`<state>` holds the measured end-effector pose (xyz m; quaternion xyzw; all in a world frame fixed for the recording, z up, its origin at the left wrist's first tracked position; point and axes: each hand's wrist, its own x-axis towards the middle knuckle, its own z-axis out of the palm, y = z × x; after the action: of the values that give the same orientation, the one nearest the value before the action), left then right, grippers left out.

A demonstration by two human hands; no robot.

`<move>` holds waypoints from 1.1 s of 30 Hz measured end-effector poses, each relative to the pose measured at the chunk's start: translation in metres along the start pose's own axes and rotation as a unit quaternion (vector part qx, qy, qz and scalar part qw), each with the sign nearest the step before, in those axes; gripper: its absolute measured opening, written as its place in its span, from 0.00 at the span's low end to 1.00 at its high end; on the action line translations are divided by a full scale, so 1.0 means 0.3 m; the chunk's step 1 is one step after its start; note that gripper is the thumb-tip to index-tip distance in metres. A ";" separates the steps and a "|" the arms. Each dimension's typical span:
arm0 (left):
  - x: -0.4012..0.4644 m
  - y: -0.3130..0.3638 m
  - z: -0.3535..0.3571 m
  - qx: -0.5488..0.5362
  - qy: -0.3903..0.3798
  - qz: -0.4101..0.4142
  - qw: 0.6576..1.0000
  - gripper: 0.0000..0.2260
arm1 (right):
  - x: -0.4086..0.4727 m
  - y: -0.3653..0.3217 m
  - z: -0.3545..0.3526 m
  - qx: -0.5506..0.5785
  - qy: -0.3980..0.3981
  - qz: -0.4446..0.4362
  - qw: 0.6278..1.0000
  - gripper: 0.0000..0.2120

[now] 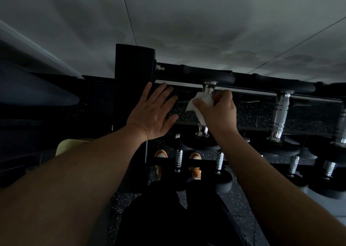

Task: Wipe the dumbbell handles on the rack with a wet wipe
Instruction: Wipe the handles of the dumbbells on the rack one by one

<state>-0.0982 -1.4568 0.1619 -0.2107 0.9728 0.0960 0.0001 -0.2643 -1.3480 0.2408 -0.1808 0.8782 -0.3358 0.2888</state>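
Wet wipe point(198, 105) wraps the dumbbell handle point(206, 90), pinched in the right hand point(218, 113) grip.

The room is dim. A pale grey wall point(187, 21) fills the upper half of the view, crossed by thin seams running toward twelve and two o'clock, with soft blotchy shadows across it. At nine o'clock a lighter slanted band point(33, 47) cuts down along the wall's edge above a dark mass that cannot be made out. The floor point(123, 202) is black rubber flecked with pale specks, seen at six o'clock and again at three. A pale yellow rounded object point(65, 145) sits at eight o'clock, partly hidden.
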 end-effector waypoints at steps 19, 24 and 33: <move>0.001 0.006 -0.006 -0.002 0.007 -0.003 1.000 0.27 | 0.013 -0.006 -0.014 0.022 -0.030 0.032 0.999 0.24; 0.003 0.008 -0.009 -0.004 0.013 -0.006 1.000 0.27 | -0.005 -0.005 -0.020 -0.040 0.005 -0.040 0.998 0.25; 0.002 0.004 -0.008 -0.003 0.005 -0.006 1.000 0.28 | -0.100 0.067 -0.019 -0.179 -0.008 -0.225 0.958 0.18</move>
<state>-0.0992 -1.4563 0.1644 -0.2169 0.9713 0.0978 -0.0052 -0.2475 -1.3155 0.2418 -0.4247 0.8584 -0.2279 0.1758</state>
